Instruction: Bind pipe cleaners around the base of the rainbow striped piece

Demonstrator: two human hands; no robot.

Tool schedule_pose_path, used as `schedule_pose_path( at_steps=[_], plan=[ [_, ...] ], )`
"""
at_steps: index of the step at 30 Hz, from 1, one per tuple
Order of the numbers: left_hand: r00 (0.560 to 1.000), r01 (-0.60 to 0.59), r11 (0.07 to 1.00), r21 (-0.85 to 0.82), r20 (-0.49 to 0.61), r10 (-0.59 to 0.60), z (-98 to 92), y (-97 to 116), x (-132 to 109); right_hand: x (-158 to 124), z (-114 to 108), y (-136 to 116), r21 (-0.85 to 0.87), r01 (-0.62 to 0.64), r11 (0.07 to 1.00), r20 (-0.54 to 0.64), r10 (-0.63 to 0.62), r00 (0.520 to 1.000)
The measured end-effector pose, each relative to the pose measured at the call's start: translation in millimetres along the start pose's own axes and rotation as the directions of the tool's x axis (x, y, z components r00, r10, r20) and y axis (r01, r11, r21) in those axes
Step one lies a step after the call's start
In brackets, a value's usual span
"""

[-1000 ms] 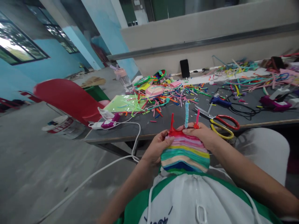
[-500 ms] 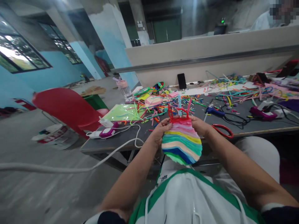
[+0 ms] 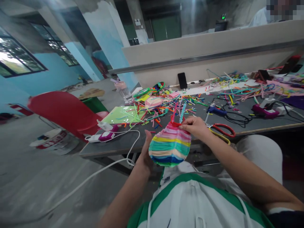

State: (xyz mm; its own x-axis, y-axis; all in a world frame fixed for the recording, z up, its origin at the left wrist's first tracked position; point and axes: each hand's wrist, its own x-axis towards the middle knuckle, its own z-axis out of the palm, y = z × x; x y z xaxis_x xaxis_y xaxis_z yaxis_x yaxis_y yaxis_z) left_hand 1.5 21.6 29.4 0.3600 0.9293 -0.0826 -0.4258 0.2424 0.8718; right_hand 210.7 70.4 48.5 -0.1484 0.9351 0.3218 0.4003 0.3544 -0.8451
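A person's right hand [image 3: 195, 127], thumb and fingers pinched together, grips the red top of a rainbow-striped craft piece [image 3: 169, 146] held above the lap at the edge of a littered counter [image 3: 121, 144]. The left hand [image 3: 146, 154], thumb raised, stands loosely open beside it, fingers partly hidden, contact unclear. Scissors [image 3: 215, 126] lie near the right forearm, a blue glue gun [image 3: 217, 110] beyond.

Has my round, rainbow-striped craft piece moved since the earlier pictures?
Yes. The round, rainbow-striped craft piece has moved toward the picture's left, closer to the purple plastic power block on the left end of the grey table.
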Motion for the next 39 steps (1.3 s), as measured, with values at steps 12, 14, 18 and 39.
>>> schedule_pose_path(
  at_steps=[12,14,18,39],
  plan=[
    [0.988,0.102,0.898,0.429,-0.149,-0.041,-6.0,-9.0,-3.2,-29.9,24.2,-20.3,-0.543,0.336,0.77,0.32,-0.181,0.93],
    [0.983,0.081,0.902,0.425,-0.185,-0.001,-9.1,-16.4,-5.7,-32.3,22.2,-18.2,-0.445,0.34,0.828,0.317,-0.21,0.925],
    [0.971,0.069,0.966,0.249,-0.238,-0.008,-15.4,-23.5,-9.7,-40.3,10.9,-7.4,-0.116,0.188,0.975,-0.013,-0.191,0.982],
    [0.972,0.113,0.989,0.092,-0.215,-0.091,-11.9,-39.2,-12.2,-69.2,49.4,23.8,0.628,-0.513,0.585,0.39,0.334,0.858]
  ],
)
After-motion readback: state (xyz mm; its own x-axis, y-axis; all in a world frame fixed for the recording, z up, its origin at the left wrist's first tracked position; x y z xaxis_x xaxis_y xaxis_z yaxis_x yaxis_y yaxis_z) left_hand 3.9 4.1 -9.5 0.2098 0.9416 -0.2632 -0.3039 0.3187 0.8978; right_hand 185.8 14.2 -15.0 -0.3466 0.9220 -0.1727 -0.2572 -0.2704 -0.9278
